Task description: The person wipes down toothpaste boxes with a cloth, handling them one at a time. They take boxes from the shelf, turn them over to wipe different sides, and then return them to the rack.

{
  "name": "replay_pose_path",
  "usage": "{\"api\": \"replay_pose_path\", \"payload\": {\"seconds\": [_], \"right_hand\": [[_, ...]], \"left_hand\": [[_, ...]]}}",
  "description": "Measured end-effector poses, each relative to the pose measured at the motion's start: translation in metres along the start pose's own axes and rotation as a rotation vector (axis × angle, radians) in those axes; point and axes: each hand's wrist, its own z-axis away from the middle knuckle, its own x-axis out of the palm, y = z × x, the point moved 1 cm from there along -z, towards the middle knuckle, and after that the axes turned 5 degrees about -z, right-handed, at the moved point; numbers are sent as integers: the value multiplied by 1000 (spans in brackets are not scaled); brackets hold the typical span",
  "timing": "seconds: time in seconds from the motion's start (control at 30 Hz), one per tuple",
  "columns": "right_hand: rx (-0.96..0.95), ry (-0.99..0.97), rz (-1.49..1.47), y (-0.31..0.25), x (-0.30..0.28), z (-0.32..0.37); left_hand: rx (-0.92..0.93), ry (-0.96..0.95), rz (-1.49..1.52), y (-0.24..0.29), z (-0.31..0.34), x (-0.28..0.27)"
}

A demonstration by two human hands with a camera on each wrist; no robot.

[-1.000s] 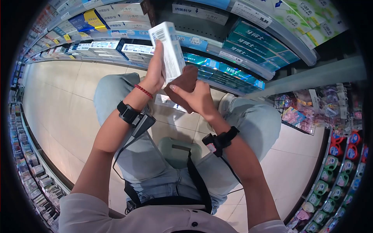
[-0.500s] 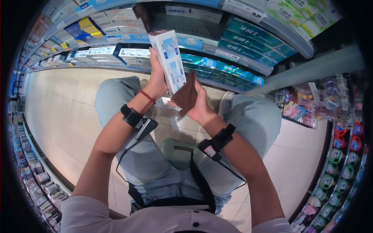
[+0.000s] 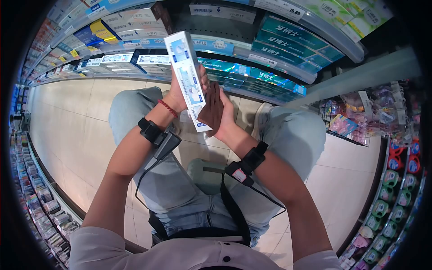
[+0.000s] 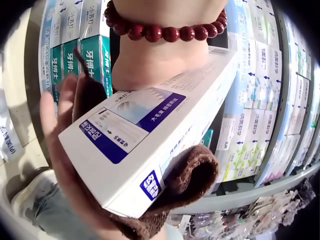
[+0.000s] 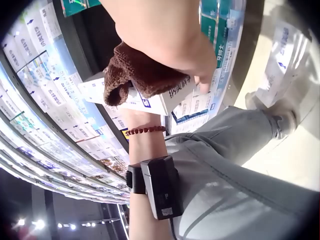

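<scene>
A long white box (image 3: 186, 83) with blue printed panels is tilted between the hands in the head view. The left hand (image 3: 179, 88), wearing a red bead bracelet (image 3: 167, 108), grips it from behind, fingers wrapped round its right edge. A brown cloth (image 3: 213, 110) lies against the box's lower right side, held by the right hand (image 3: 225, 118). In the left wrist view the cloth (image 4: 195, 172) bunches beside and under the near end of the box (image 4: 125, 150). The right wrist view shows the cloth (image 5: 140, 72) under the right hand (image 5: 165, 35), over the box (image 5: 145, 102).
Shelves with stacked teal boxes (image 3: 288, 42) and white boxes (image 3: 135, 22) stand ahead. A wire basket of packaged goods (image 3: 346, 119) hangs at the right, above rows of green containers (image 3: 380, 209). A green stool (image 3: 204, 175) sits between the person's knees (image 3: 135, 105) on the tiled floor.
The box has turned from its barcode side to a blue-panelled side, and its lower end has dropped. The left hand's fingers now show round its right edge. The right hand with the cloth has shifted slightly.
</scene>
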Motion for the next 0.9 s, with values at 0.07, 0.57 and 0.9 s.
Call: {"api": "replay_pose_path", "payload": {"seconds": [0.07, 0.57, 0.9], "right_hand": [[-72, 64, 20, 0, -6, -11], [-649, -13, 702, -83, 36, -16], [-626, 136, 1407, -114, 34, -3]], "left_hand": [[-42, 136, -42, -1, -3, 1], [-421, 82, -298, -54, 24, 25], [-561, 188, -414, -32, 28, 26]]}}
